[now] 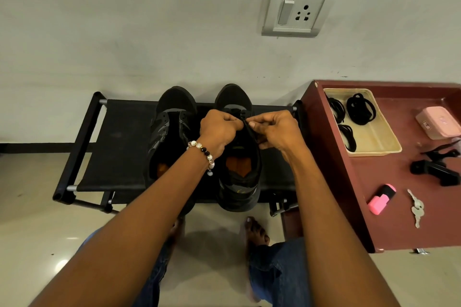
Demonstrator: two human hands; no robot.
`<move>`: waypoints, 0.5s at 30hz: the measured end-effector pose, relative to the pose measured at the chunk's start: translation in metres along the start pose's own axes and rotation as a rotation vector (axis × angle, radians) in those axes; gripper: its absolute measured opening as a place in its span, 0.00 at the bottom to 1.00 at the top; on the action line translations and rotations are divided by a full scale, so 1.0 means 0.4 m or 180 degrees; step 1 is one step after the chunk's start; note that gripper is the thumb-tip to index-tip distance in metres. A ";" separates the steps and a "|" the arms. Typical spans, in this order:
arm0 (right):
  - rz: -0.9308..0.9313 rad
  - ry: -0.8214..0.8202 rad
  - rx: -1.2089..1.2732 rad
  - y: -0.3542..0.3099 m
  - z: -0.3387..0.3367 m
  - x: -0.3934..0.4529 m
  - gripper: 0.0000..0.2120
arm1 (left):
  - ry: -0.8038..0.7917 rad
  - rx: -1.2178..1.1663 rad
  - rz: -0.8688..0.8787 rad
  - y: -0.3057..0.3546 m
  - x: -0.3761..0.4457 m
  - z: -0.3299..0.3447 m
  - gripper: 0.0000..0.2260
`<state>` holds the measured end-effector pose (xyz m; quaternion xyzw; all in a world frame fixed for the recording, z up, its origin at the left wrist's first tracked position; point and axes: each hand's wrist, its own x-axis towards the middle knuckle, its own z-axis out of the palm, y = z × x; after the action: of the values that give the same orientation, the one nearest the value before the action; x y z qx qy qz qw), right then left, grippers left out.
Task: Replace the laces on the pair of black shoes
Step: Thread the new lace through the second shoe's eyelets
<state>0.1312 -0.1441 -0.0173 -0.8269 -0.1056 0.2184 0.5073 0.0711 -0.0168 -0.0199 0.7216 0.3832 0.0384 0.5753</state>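
Both hands meet over the right black shoe point(239, 177), the left hand point(219, 129) and right hand point(272, 129) each pinching a black lace point(249, 129) between curled fingers. That shoe and its mate point(169, 132), just left of the hands, lie lengthwise, toes toward the wall, on a black rack point(117, 144). Right of the hands, the maroon worktop point(361, 182) edge stands close, carrying a tray point(381, 142) of spare laces point(360, 108).

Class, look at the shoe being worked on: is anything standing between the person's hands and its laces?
Nothing visible does. The left hand and right hand are already at the lace over the right-hand shoe on the rack, each pinching it. The other shoe sits apart, to the left.
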 end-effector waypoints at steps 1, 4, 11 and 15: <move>0.0005 0.0009 0.0006 0.000 0.000 -0.001 0.06 | 0.0039 -0.0068 -0.0062 0.001 -0.002 0.002 0.07; 0.0019 0.0044 -0.0002 0.004 -0.001 0.000 0.06 | 0.0139 -0.0234 -0.0195 -0.002 -0.007 0.006 0.06; 0.0041 0.0033 0.0057 0.006 -0.001 0.001 0.07 | 0.0035 -0.0082 -0.0106 -0.007 -0.002 0.001 0.03; 0.0053 0.0047 0.0122 0.006 0.003 0.001 0.06 | 0.0095 0.0111 0.0012 -0.002 -0.007 0.006 0.05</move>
<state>0.1309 -0.1441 -0.0199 -0.8195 -0.0907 0.2185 0.5219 0.0698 -0.0204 -0.0204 0.7316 0.3910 0.0435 0.5568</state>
